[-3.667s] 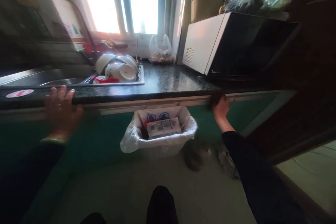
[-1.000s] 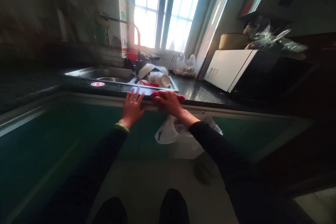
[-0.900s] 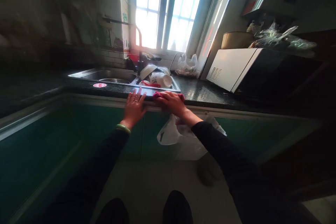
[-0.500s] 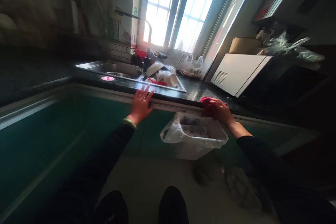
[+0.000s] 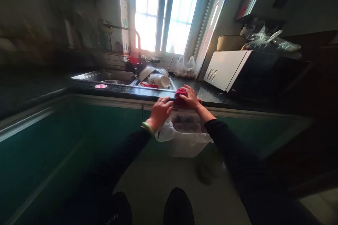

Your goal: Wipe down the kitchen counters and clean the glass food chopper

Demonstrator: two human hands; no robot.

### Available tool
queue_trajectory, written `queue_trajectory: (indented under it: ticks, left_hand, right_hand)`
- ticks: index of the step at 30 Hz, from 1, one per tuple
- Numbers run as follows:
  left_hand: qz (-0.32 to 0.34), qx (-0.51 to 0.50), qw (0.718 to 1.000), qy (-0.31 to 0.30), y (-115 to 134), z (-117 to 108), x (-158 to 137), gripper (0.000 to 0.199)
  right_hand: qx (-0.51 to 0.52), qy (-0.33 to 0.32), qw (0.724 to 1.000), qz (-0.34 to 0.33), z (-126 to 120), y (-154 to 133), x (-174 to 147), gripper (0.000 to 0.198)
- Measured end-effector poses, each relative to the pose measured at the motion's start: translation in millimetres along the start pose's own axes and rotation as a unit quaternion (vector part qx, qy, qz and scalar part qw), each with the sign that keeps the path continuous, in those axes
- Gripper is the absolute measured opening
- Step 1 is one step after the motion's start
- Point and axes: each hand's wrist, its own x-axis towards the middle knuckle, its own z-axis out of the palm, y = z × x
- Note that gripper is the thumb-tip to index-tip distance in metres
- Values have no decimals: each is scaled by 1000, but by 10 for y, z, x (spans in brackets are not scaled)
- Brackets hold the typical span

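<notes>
A crumpled red cloth [image 5: 180,94] lies at the front edge of the dark stone counter [image 5: 126,90], over the bin. My right hand [image 5: 190,97] is wrapped over the cloth and presses it against the edge. Just left of the cloth is my left hand [image 5: 160,111], a bracelet at its wrist; its fingers are loosely bent and apart, with nothing seen in them. Whether its fingertips touch the cloth or the counter edge, I cannot tell. Below both hands hangs a white bin [image 5: 188,147] lined with a plastic bag [image 5: 166,133], with some waste inside.
A steel sink [image 5: 112,77] lies left, and stacked bowls [image 5: 160,80] with a red item stand in its right part. Behind is a knotted plastic bag [image 5: 185,66]. At right stands a microwave [image 5: 224,70] with a pot [image 5: 229,43] on top. Green cabinets [image 5: 113,116] run below.
My right hand has moved left along the counter edge with the red cloth. My left hand has lifted off the counter and come right, close to the cloth. The view has shifted somewhat.
</notes>
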Motion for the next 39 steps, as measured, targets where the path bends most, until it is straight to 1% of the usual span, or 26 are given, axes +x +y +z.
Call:
queue_trajectory:
  ticks: [2,3,5,6,8,11,14,17,20,23,25,27,31,35,37,39]
  left_hand:
    - [15,-5,1000,-18,231,209,201,29]
    - [12,0,1000,-25,299,304,303,29]
    - [7,20,999,-32,338,445,478,29]
    - [12,30,999,-35,318,485,540,29]
    - [38,46,997,-44,239,508,610,31]
    - [66,72,993,-64,150,453,624,30]
    - [71,102,989,-75,218,424,655,28]
    - [94,112,985,-87,460,521,782,25]
    - [114,108,983,-95,813,735,989,24]
    - [129,104,979,-120,1154,965,1204,22]
    - [125,102,978,-133,1302,1071,1302,22]
    - [118,99,979,-137,1365,1121,1344,23]
    - [121,83,980,-133,1348,1097,1319,25]
    - [108,75,977,-167,1338,996,1315,23]
    - [92,75,975,-186,1288,890,1300,22]
    - [70,86,974,-198,1143,729,1229,21]
  right_hand:
    - [6,-53,996,-71,-82,76,-37,59]
    - [7,-76,991,-109,-122,105,-55,61]
    - [-4,-94,982,-161,-174,128,-88,62]
    - [-18,-92,981,-170,-180,120,-102,60]
    - [-55,-78,981,-167,-153,66,-124,54]
    - [-93,-65,979,-170,-83,-27,-146,41]
    - [-85,-50,976,-194,-109,33,-179,38]
    - [-73,-39,974,-213,-280,325,-257,36]
    - [-72,-35,971,-224,-526,767,-371,32]
    - [-77,-19,974,-213,-736,1190,-474,36]
    - [-83,-5,977,-195,-817,1379,-519,39]
    - [-87,2,979,-183,-849,1468,-545,37]
    - [-92,5,980,-177,-849,1443,-574,34]
    - [-95,-9,980,-177,-854,1332,-568,32]
    - [-90,-17,980,-175,-809,1204,-517,31]
    - [-78,-30,981,-173,-682,975,-426,31]
